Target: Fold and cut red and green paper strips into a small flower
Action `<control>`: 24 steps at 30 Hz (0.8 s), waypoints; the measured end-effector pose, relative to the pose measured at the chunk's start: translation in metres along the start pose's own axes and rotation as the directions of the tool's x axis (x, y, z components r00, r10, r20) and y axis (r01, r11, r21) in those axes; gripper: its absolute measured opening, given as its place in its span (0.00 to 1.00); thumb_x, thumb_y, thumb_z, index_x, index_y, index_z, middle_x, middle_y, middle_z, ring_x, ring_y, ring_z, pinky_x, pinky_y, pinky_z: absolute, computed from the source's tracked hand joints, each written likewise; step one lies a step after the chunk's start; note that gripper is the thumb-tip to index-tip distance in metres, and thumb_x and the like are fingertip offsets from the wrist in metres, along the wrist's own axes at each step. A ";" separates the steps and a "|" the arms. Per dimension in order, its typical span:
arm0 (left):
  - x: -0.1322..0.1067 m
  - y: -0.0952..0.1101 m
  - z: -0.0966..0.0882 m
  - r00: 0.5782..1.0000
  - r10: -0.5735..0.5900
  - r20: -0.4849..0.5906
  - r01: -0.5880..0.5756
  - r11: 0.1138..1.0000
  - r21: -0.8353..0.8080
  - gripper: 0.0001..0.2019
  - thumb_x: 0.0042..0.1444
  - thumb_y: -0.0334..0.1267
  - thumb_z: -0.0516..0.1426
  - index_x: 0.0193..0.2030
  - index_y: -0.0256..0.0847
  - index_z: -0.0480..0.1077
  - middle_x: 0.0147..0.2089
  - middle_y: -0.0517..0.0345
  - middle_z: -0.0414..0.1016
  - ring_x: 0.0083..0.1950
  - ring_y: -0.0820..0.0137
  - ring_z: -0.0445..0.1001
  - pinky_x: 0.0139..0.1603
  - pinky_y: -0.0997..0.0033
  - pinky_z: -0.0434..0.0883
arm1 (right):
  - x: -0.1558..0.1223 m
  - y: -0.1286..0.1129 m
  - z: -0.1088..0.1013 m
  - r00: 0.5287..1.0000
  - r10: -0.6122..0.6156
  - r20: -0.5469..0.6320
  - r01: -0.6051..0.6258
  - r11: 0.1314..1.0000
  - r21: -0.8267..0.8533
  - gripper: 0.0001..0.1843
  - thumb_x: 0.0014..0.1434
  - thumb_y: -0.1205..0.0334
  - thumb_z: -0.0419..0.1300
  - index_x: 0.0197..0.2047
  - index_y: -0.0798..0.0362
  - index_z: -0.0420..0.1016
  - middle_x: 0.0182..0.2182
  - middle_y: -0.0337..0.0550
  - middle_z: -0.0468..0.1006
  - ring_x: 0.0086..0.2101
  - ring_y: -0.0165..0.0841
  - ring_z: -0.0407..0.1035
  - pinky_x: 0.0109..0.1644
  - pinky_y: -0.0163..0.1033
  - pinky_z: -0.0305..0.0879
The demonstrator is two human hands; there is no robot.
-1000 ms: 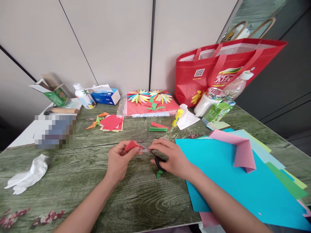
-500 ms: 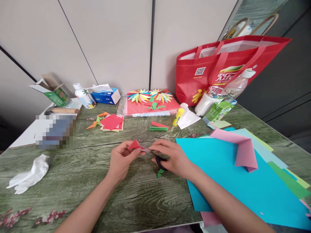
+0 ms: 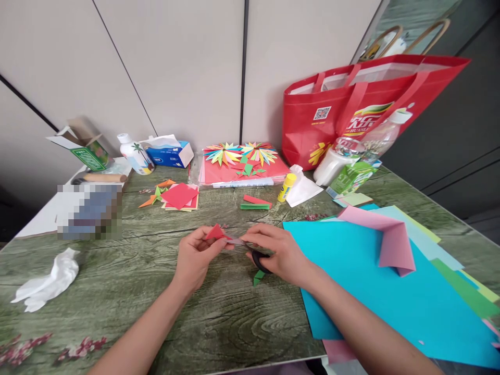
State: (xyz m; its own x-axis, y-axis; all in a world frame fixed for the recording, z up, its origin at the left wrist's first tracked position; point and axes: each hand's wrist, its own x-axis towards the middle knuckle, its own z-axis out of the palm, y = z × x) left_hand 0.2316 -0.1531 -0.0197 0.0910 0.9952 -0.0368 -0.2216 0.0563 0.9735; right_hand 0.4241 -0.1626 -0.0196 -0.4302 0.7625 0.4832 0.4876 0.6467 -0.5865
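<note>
My left hand (image 3: pixel 195 255) pinches a small folded red paper piece (image 3: pixel 215 232) just above the green wood-grain table (image 3: pixel 117 281). My right hand (image 3: pixel 279 255) grips black-handled scissors (image 3: pixel 258 259), and their blades reach left to the red paper. A small green paper scrap (image 3: pixel 257 277) lies on the table right under my right hand. Both hands are closed and sit at the table's middle, close together.
Large sheets of coloured paper (image 3: pixel 375 291) with a folded pink sheet (image 3: pixel 390 242) cover the right side. A crumpled tissue (image 3: pixel 45 281) lies at left. Farther back are red paper squares (image 3: pixel 179 197), paper star flowers (image 3: pixel 240 154), a glue stick (image 3: pixel 285 188), a red bag (image 3: pixel 351 114), bottles and a tissue box (image 3: pixel 170 154).
Almost nothing has moved; both hands have shifted a little to the right with the red paper and the scissors still in them.
</note>
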 end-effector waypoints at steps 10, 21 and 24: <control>-0.001 0.003 0.002 1.000 -0.028 -0.013 0.028 0.999 -0.016 0.06 0.40 0.32 0.64 0.28 0.37 0.72 0.26 0.60 0.74 0.28 0.70 0.75 0.34 0.72 0.73 | 0.000 0.001 -0.001 1.000 -0.009 0.009 0.009 1.000 -0.009 0.18 0.51 0.74 0.55 0.45 0.49 0.71 0.36 0.43 0.73 0.36 0.31 0.68 0.39 0.35 0.64; -0.001 0.007 0.004 0.998 -0.060 -0.012 0.059 0.998 -0.034 0.07 0.40 0.32 0.64 0.28 0.36 0.72 0.26 0.59 0.76 0.27 0.70 0.76 0.33 0.73 0.72 | -0.002 0.003 0.000 0.999 -0.004 0.040 0.004 1.000 -0.006 0.22 0.51 0.76 0.54 0.47 0.49 0.70 0.35 0.42 0.73 0.35 0.31 0.67 0.37 0.34 0.63; -0.001 0.007 0.004 0.998 -0.061 -0.015 0.060 0.998 -0.022 0.08 0.39 0.33 0.64 0.28 0.35 0.73 0.26 0.58 0.77 0.27 0.69 0.76 0.33 0.72 0.73 | -0.002 0.004 -0.001 0.999 -0.014 0.047 0.016 0.999 -0.033 0.22 0.52 0.75 0.54 0.48 0.49 0.70 0.36 0.43 0.73 0.36 0.32 0.67 0.37 0.35 0.63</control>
State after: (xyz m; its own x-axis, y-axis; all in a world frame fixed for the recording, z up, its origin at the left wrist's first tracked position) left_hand 0.2339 -0.1543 -0.0118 0.0896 0.9910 -0.0992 -0.2371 0.1180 0.9643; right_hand 0.4272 -0.1617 -0.0223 -0.4725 0.7517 0.4602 0.5055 0.6588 -0.5571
